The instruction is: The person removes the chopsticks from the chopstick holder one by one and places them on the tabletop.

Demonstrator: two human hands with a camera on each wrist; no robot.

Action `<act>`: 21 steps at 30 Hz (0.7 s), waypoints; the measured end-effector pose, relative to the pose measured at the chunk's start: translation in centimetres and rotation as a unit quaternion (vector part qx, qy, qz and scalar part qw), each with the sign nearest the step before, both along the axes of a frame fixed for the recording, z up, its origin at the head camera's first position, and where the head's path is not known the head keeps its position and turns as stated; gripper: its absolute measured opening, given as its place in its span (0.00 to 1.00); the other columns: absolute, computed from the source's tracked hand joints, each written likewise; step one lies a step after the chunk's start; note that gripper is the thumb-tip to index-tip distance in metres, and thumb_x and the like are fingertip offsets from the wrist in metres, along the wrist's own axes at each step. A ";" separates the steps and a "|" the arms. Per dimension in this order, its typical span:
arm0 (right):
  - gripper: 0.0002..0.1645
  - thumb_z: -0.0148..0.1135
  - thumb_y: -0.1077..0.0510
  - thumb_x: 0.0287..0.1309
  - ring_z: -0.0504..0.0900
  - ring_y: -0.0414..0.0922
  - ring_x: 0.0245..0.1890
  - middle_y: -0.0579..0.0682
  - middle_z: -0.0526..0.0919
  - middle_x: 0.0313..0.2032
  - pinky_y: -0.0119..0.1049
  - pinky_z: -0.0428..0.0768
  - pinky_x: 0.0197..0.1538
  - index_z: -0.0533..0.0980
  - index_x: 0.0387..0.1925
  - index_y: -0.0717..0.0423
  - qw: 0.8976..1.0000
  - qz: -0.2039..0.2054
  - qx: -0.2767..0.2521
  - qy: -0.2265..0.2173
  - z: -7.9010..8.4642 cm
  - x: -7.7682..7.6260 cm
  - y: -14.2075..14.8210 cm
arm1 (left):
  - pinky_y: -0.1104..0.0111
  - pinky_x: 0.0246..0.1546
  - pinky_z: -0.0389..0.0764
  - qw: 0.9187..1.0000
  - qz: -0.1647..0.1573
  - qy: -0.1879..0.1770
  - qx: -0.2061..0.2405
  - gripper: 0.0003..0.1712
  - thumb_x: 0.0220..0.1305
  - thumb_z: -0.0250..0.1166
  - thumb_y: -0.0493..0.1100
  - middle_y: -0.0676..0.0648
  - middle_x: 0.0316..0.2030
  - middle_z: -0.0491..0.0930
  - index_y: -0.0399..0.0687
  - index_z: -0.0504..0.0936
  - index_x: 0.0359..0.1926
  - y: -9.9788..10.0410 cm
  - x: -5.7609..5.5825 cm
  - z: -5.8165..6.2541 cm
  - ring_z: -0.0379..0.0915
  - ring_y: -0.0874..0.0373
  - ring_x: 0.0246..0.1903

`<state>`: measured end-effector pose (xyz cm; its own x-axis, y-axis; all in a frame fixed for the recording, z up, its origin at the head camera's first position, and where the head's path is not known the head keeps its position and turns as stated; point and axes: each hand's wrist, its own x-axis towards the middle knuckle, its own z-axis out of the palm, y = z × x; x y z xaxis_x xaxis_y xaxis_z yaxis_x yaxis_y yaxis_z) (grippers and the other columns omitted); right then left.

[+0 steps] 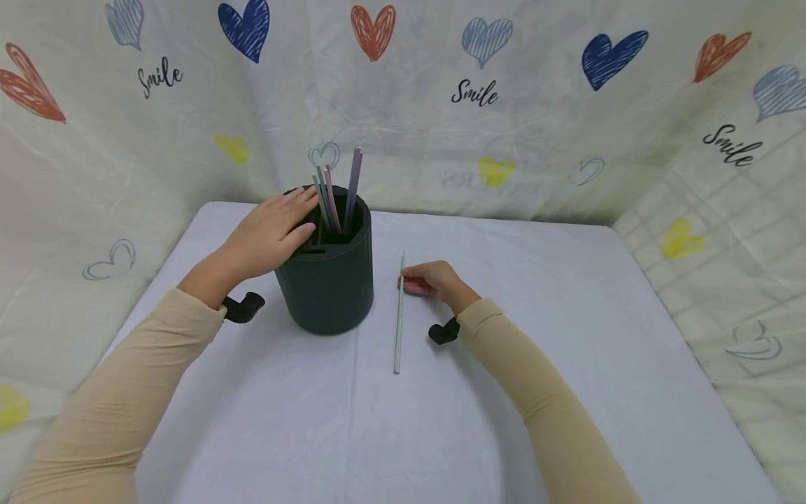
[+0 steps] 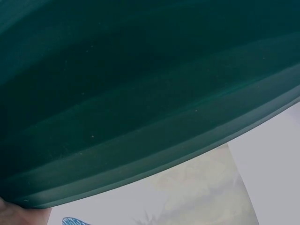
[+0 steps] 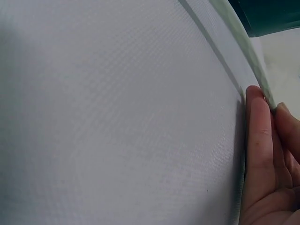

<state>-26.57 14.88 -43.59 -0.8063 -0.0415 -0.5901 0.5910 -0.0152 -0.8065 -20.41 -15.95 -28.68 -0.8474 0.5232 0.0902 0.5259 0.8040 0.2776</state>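
Note:
A dark green round holder (image 1: pixel 324 294) with inner dividers stands at the back, left of the middle. My left hand (image 1: pixel 267 234) rests over its left rim, fingers laid out along the top and thumb on the near side. In the left wrist view, the holder's wall (image 2: pixel 140 103) fills most of the picture. Several thin sticks, straw-like, in purple (image 1: pixel 353 185), pink and pale green, stand in the holder. To its right, my right hand (image 1: pixel 434 280) pinches a pale green straw (image 1: pixel 399 329) between thumb and fingers. Whether its near end touches the table cannot be told.
A white cloth covers the table (image 1: pixel 302 434). Behind and beside it hangs a pale curtain (image 1: pixel 415 105) printed with hearts and "Smile". Black wrist mounts (image 1: pixel 244 308) sit below both hands.

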 end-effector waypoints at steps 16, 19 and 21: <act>0.10 0.70 0.67 0.56 0.86 0.39 0.21 0.49 0.87 0.22 0.28 0.87 0.31 0.82 0.41 0.63 1.000 -0.017 0.018 -0.019 -0.2 -0.4 -0.3 | 0.48 0.79 0.42 1.000 0.000 -0.002 0.005 0.34 0.79 0.42 0.51 0.41 0.79 0.47 0.41 0.51 0.78 -0.1 0.0 0.3 0.38 0.43 0.79; 0.14 0.71 0.66 0.56 0.86 0.38 0.21 0.49 0.87 0.21 0.28 0.87 0.31 0.83 0.45 0.65 0.999 -0.016 0.031 -0.006 -0.3 -0.4 -0.4 | 0.47 0.79 0.42 1.000 0.000 -0.002 0.004 0.34 0.79 0.42 0.52 0.41 0.79 0.47 0.42 0.51 0.78 -0.1 0.0 0.3 0.39 0.43 0.79; 0.16 0.71 0.66 0.56 0.86 0.38 0.20 0.48 0.87 0.20 0.28 0.86 0.30 0.82 0.47 0.67 0.999 -0.008 0.045 0.016 -0.3 -0.2 -0.5 | 0.47 0.79 0.42 1.000 0.001 -0.004 0.003 0.34 0.79 0.42 0.52 0.42 0.79 0.47 0.42 0.51 0.78 -0.1 -0.1 0.3 0.38 0.43 0.79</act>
<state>-26.81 14.41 -43.89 -0.8254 0.0241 -0.5641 0.5645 0.0498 -0.8239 -20.47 -16.03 -28.39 -0.8491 0.5211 0.0860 0.5221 0.8035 0.2859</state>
